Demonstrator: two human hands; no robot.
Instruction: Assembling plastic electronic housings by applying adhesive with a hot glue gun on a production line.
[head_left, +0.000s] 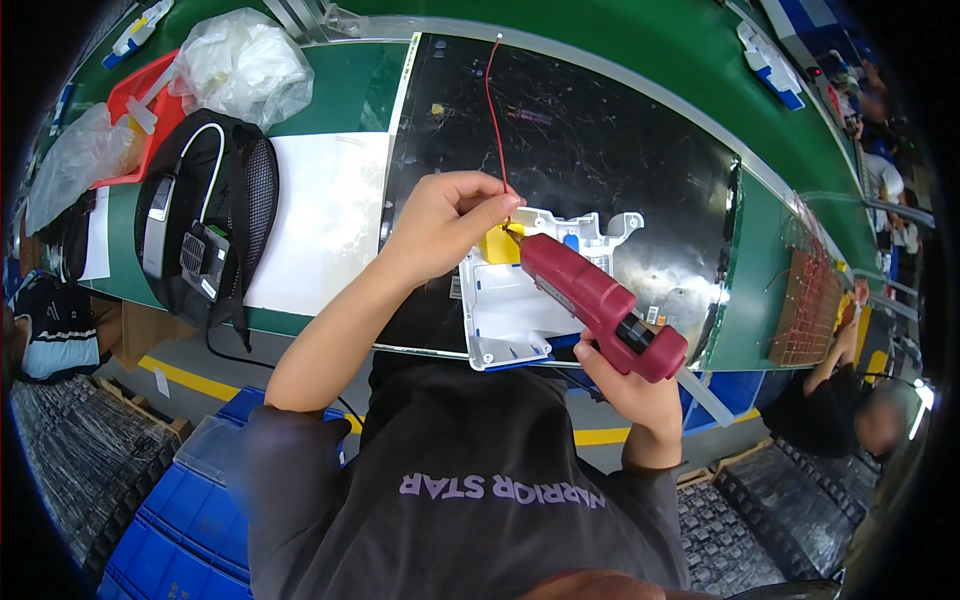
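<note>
My left hand (440, 225) pinches a thin red wire (495, 115) between thumb and fingertips. From there the wire runs away across the black work surface to a small white connector at its far end. Just under those fingertips is a yellow part (500, 249) inside a white plastic housing (510, 307), which lies open side up at the table's near edge. A dark red hot glue gun (585, 285) is gripped in my right hand (637, 395), its nozzle at the yellow part beside the pinched wire. Part of the right hand's grip is hidden behind the gun.
To the left stands a black mesh bag (245, 195) with electronic devices and a white cable. Behind it are a red bin (155, 80) and clear plastic bags (245, 65). A green conveyor (640, 40) runs along the back, carrying white-and-blue parts (770, 65). Another person sits at right.
</note>
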